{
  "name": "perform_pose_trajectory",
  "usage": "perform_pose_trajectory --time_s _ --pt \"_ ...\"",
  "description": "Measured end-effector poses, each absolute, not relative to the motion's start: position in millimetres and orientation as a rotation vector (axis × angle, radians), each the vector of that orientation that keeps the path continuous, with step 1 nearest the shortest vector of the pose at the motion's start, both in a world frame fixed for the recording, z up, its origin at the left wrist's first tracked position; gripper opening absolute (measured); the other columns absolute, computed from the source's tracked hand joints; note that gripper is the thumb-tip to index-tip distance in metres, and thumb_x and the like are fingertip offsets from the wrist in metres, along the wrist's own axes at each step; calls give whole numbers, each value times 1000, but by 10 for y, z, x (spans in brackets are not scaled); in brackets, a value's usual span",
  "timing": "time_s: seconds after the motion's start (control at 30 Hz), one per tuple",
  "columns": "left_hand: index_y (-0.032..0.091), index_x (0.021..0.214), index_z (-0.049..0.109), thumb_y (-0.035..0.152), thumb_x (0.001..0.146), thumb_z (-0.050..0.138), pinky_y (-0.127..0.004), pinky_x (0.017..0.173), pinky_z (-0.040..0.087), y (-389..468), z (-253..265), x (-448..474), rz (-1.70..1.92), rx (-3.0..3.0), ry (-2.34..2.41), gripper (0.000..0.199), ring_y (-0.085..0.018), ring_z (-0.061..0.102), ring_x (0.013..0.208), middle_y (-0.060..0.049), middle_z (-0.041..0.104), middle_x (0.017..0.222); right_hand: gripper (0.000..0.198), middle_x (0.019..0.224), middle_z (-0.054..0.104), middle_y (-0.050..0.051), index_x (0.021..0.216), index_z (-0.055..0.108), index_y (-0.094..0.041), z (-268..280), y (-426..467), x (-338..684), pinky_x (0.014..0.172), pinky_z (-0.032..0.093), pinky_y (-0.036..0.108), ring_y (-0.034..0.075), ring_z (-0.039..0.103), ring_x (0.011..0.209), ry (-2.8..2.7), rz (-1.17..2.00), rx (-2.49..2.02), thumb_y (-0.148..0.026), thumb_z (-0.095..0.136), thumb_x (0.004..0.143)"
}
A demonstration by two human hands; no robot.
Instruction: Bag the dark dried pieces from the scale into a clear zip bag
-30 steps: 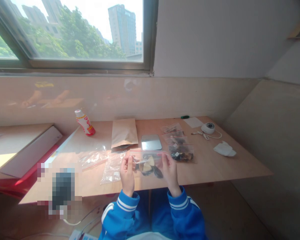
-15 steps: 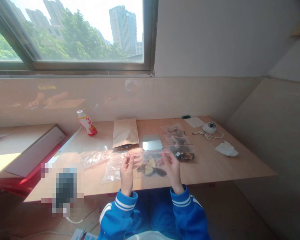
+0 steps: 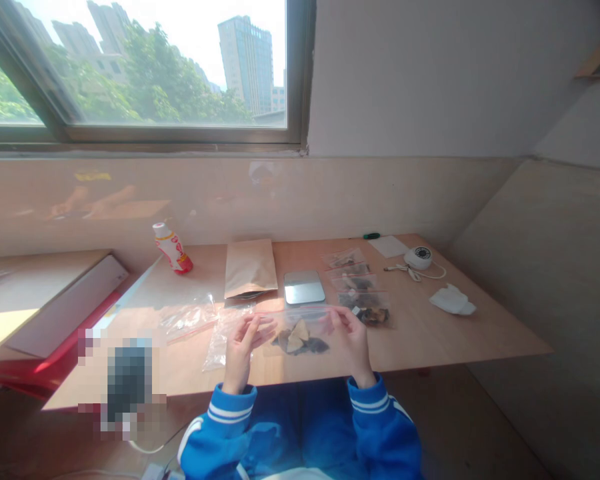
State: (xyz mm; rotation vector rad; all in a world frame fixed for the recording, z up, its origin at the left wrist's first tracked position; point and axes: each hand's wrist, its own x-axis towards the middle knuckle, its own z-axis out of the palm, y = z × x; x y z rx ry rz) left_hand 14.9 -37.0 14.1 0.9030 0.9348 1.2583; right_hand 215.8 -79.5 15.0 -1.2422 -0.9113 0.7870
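Observation:
A clear zip-lock bag (image 3: 300, 339) hangs upright between my two hands near the table's front edge. Brownish and dark dried slices lie in its lower part. My left hand (image 3: 245, 337) pinches the bag's top left corner between thumb and finger. At the top right corner, my right hand (image 3: 351, 333) grips the red-lined seal edge. Just beyond the bag sits a flat scale (image 3: 305, 289) with a shiny plate. To its right, several filled zip-lock bags (image 3: 363, 283) overlap in a row.
A brown paper pouch (image 3: 251, 269) lies left of the scale, with clear empty bags (image 3: 190, 317) before it. A red-and-white bottle (image 3: 173, 249) stands at the back left. On the right are a white fan-like device (image 3: 418, 258) with cable, crumpled tissue (image 3: 453, 299) and a green-handled tool (image 3: 372, 236).
My left hand has slid left along the bag's top edge, so my hands are farther apart. The bag's top is pulled straighter between them.

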Motion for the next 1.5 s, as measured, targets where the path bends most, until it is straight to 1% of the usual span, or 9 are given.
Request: perform_pose_trajectory --time_s 0.2,0.37,0.57,0.83,1.0,1.1,1.27,1.43,1.5 --pt "16 91 57 40 72 70 -44 76 57 -389 151 158 1293 907 965 33 -26 71 77 -6 71 82 29 72 70 4 84 63 -17 137 -806 2200 49 49 26 16 65 51 -921 753 -1243 -46 58 83" --pt "15 85 62 40 70 72 -40 77 57 -405 168 187 1339 953 1009 31 -24 71 80 -9 70 98 26 72 69 2 82 63 -18 148 -809 2195 49 49 25 15 65 51 -906 666 -1256 -44 58 83" --pt "15 83 60 40 74 68 -39 82 54 -407 153 283 1430 938 1003 28 -22 69 82 -4 69 79 25 75 69 2 79 64 -18 168 -817 2177 52 50 25 12 61 49 -917 599 -1268 -42 59 83" --pt "17 82 57 45 72 67 -32 81 51 -379 72 461 1393 769 926 32 -16 65 81 -1 64 80 29 81 70 4 90 56 -20 42 -726 2116 55 53 26 13 61 58 -811 828 -1147 -48 55 84" --pt "17 84 58 40 68 71 -28 80 49 -396 68 496 1414 759 935 30 -14 62 82 0 61 81 33 83 72 6 96 53 -21 -16 -695 2047 63 57 33 21 68 77 -806 927 -1099 -48 63 79" --pt "15 80 59 39 66 74 -27 76 49 -381 42 480 1388 767 993 32 -14 62 77 -1 62 76 37 81 73 6 99 55 -20 -29 -692 2041 65 57 34 23 69 79 -766 964 -1110 -48 65 78" --pt "15 75 61 39 60 77 -26 73 50 -362 2 431 1352 730 957 32 -13 63 72 1 62 70 32 77 72 6 87 65 -16 -31 -704 2078 64 55 28 17 67 70 -745 975 -1146 -46 67 76" --pt "14 80 64 36 68 73 -31 83 50 -360 11 381 1349 881 987 26 -18 65 84 -3 67 79 27 69 67 1 81 65 -18 -21 -724 2130 62 55 27 15 63 67 -747 920 -1151 -44 70 73" --pt "15 79 65 37 70 71 -32 82 51 -361 33 372 1356 952 1007 25 -19 65 84 -4 66 79 26 68 65 0 81 65 -19 -29 -730 2148 62 54 27 14 62 67 -774 895 -1148 -43 70 73"
